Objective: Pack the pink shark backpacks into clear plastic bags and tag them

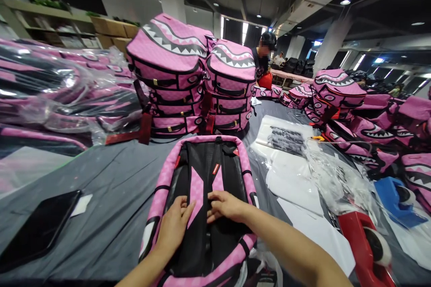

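A pink and black backpack (247,172) lies in front of me with its padded back panel and shoulder straps facing up. My left hand (175,226) is at the left shoulder strap (196,190), its fingers curled and its thumb against the strap's outer edge. Across from it, my right hand (225,206) bends its fingers at the inner edge of the straps, near the middle of the panel. Both hands look closed on strap material, though the fingertips are partly hidden. A small red label (216,169) shows on the right strap.
Stacked pink shark-mouth backpacks (175,54) rise behind. Plastic-wrapped bags (67,85) lie left, above a black tablet-like device (40,224). To the right are white sheets (292,175), clear plastic bags (340,184), red (358,237) and blue (392,195) tape dispensers. A person (264,60) stands beyond.
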Tool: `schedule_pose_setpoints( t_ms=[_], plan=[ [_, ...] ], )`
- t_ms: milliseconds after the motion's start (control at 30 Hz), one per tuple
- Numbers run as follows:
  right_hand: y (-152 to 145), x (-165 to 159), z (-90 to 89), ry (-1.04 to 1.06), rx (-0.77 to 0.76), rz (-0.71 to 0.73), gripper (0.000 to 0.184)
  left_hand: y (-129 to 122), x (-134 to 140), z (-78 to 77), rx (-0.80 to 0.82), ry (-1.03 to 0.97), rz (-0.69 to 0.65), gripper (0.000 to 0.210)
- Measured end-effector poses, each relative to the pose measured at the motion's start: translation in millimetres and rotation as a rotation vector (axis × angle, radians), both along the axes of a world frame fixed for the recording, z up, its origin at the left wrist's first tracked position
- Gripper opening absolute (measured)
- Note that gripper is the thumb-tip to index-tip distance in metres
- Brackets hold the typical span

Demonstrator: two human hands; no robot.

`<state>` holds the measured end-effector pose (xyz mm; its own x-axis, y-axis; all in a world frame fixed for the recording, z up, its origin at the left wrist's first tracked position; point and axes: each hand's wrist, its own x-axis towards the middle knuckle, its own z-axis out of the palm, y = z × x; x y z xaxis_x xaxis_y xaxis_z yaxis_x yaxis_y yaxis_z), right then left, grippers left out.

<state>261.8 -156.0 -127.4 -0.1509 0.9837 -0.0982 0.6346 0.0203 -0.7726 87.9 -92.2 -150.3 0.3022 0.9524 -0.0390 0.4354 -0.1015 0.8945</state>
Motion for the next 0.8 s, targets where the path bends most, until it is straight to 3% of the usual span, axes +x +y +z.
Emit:
schedule_pose_setpoints(
  t_ms=[100, 167, 267, 333, 400, 500, 667, 733, 800],
  plan=[
    [-21.9, 2.1, 15.2, -0.093, 0.207, -0.077, 0.037, -6.9, 0.1, -7.9, 0.135, 0.092, 0.003, 0.048],
    [-35.9, -0.6, 16.4, -0.263, 0.357, -0.009, 0.05, -2.4, -5.0, -5.8, 0.199, 0.146, -0.027, 0.048],
    [-47.7, -3.9, 6.7, -0.466, 0.315, 0.186, 0.083, 21.7, -10.7, 10.7, 0.314, 0.313, -0.193, 0.04],
    [-48.9, -4.2, -0.1, -0.525, 0.25, 0.245, 0.084, 43.1, -4.9, 22.2, 0.53, 0.46, -0.33, 0.043],
    [-47.9, -4.4, -4.1, -0.568, 0.235, 0.245, 0.082, 58.4, 9.9, 23.1, 0.81, 0.524, -0.38, 0.054],
    [-50.7, -6.8, -10.0, -0.601, 0.287, 0.193, 0.077, 57.3, 35.3, -2.5, 1.006, 0.47, -0.345, 0.062],
    [-61.4, 9.9, -20.5, -0.397, 0.371, 0.086, 0.032, 28.3, 37.9, -59.9, 1.036, 0.52, -0.509, 0.053],
    [-51.6, 43.9, -12.6, -0.28, 0.408, -0.111, 0.028, 25.2, 30.5, -70.8, 1.037, 0.517, -0.529, 0.052],
    [-29.5, 97.2, 2.5, -0.219, 0.38, -0.469, 0.022, 27.1, 27.0, -77.0, 1.012, 0.517, -0.553, 0.049]
  ],
)
